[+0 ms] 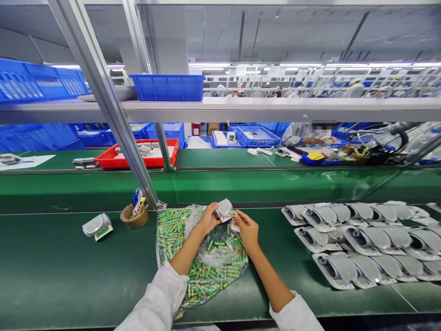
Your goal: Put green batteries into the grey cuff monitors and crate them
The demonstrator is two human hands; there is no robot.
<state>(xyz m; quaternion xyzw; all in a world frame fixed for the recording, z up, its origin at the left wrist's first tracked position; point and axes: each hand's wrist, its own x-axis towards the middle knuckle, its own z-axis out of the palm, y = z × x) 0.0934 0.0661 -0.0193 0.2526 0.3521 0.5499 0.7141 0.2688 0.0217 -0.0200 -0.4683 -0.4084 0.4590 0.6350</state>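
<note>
My left hand (208,220) is closed around a white-and-grey wrist blood pressure monitor (224,208), held up above a bag. Pinched in the fingers of my right hand (249,232) is a green battery (233,212), right at the monitor's side. Whether the battery is inside its slot is too small to tell. Below both hands a clear plastic bag (174,230) lies open, full of loose green-and-gold batteries. Another monitor (95,224) rests on the green belt to the left, with a green battery showing at its lower edge.
Rows of grey-cuffed monitors (368,239) cover the belt at right. A brown tape roll (134,217) holding small tools stands by a metal post (113,105). Behind are a red tray (138,158), a shelf with a blue bin (168,87), and a co-worker's hands (315,140).
</note>
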